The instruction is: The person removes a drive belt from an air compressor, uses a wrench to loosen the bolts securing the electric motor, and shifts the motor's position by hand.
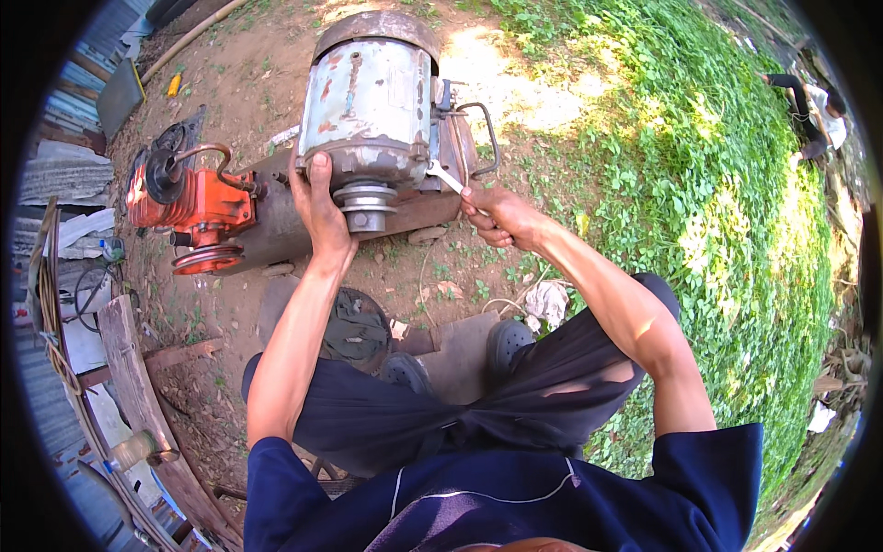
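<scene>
A worn electric motor [368,101] with flaking pale paint and rusty ends sits on top of a brown air tank [287,216]. Its grooved pulley [365,196] faces me. My left hand [322,212] grips the motor's lower left edge, thumb up along the casing and the other fingers partly hidden behind it. In my right hand [501,219], closed round its near end, is a silver wrench [445,177]. The wrench's far end meets the motor's lower right side by the base; any bolt there is too small to make out.
Left of the motor stands an orange compressor pump [198,202] with its own pulley. A bent metal handle [494,138] sticks out at the tank's right. Planks [129,354] and corrugated sheets line the left. Another person [819,115] sits far right beyond green plants [644,138].
</scene>
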The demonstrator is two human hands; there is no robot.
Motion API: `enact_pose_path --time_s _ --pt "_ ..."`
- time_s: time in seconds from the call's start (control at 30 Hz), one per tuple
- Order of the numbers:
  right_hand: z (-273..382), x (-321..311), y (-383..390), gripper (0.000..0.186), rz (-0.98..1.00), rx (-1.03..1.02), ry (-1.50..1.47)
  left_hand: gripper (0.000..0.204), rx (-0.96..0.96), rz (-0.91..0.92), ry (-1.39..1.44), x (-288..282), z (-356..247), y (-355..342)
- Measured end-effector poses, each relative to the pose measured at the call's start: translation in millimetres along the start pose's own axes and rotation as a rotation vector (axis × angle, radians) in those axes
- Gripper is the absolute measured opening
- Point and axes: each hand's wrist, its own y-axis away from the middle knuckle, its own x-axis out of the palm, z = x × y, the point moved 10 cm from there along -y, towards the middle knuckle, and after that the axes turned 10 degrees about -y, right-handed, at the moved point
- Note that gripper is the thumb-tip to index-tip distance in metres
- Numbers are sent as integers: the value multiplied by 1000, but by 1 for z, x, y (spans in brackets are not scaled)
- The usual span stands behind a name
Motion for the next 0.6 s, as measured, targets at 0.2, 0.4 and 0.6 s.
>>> enact_pose_path --time_s 0.2,0.4,0.6 --pt "-7 -2 -2 37 -84 10 0 63 -22 3 12 1 -1 6" --pt "-10 -4 -2 38 -175 -60 106 63 -9 21 4 2 -3 7" --pt "33 -2 -1 43 -371 -292 942 65 63 15 -112 -6 -7 -2"
